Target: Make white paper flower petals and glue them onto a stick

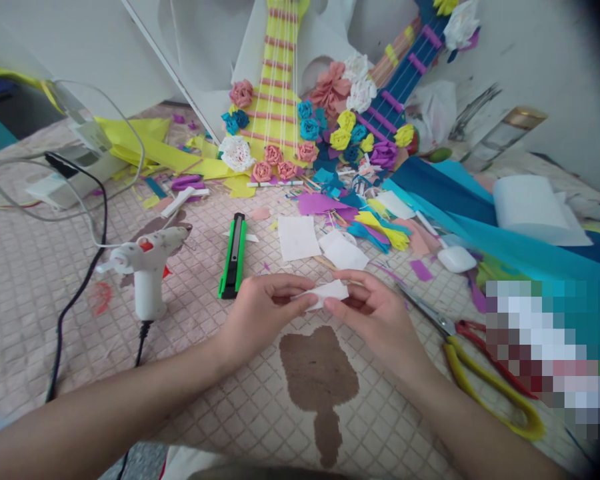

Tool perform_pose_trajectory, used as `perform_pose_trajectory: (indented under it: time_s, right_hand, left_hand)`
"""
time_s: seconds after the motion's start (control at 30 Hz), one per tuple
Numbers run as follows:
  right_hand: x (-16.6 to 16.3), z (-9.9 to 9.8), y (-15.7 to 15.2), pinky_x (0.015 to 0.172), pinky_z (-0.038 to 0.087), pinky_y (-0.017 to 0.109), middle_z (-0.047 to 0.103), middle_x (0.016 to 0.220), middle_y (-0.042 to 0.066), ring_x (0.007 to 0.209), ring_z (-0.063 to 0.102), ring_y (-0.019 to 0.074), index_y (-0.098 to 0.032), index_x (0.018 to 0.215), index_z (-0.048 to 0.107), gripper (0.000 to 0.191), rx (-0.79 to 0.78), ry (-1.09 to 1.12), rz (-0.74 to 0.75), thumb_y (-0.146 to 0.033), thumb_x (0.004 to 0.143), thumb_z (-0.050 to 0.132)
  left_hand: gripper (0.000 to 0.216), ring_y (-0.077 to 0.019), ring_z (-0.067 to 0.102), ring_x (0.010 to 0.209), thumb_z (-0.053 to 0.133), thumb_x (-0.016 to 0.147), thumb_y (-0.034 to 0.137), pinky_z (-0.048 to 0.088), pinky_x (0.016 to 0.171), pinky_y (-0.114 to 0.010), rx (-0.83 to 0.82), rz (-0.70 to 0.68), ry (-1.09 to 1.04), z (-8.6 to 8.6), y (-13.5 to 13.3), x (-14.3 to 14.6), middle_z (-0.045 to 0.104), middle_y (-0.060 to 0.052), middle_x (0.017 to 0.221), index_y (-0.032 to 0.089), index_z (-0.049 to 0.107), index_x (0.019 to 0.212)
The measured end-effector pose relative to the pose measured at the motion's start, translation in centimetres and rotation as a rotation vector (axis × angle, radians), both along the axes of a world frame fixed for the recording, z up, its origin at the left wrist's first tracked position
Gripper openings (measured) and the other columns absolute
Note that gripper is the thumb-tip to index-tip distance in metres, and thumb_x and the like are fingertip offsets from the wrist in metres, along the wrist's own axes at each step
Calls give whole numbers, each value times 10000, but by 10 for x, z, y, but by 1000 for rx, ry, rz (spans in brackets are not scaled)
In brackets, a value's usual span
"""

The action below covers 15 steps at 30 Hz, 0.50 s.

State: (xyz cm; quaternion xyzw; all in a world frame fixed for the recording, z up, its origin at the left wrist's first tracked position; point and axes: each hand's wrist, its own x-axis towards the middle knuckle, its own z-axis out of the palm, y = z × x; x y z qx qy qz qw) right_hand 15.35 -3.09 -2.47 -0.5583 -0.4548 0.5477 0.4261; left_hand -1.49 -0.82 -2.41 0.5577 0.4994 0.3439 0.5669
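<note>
Both hands meet over the middle of the table around one small piece of white paper [334,289], which looks folded or rolled. My left hand [265,303] pinches its left end between thumb and fingers. On the other end, my right hand [375,308] grips with thumb below and fingers behind. Just beyond the hands lie two white paper squares [298,238], the right one partly over a thin wooden stick [325,263]. A green utility knife [233,257] rests close to my left hand. Scissors with red and yellow handles [473,360] lie beside my right forearm.
At left a white hot glue gun [147,267] stands with its cord trailing forward. Paper-flower-covered yellow [279,87] and blue [400,93] guitar shapes lean at the back. Coloured paper scraps [330,203] litter the table; a white paper roll [527,207] lies right.
</note>
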Motion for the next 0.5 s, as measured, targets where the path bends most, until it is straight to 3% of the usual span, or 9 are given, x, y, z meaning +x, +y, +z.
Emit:
perform_pose_trajectory:
  time_s: [0.3,0.5]
  right_hand:
    - [-3,-2,-1,634,508,264,693,809,12,726,642,150,-203,996,549,371,-46,79,7,-256,666,711]
    - [-2,-1,-1,646,509,275,700,826,21,722,646,159,-204,1018,535,375,-17,73,5,-263,685,698]
  left_hand:
    - [218,-186,682,781,667,717,306,555,704,-254,-3,-7,-19,-1,0,1,727,-54,828,141,676,860]
    - [332,-201,683,788,698,684,304,556,673,-264,-37,-54,-44,1,0,3,723,-76,873,140,632,965]
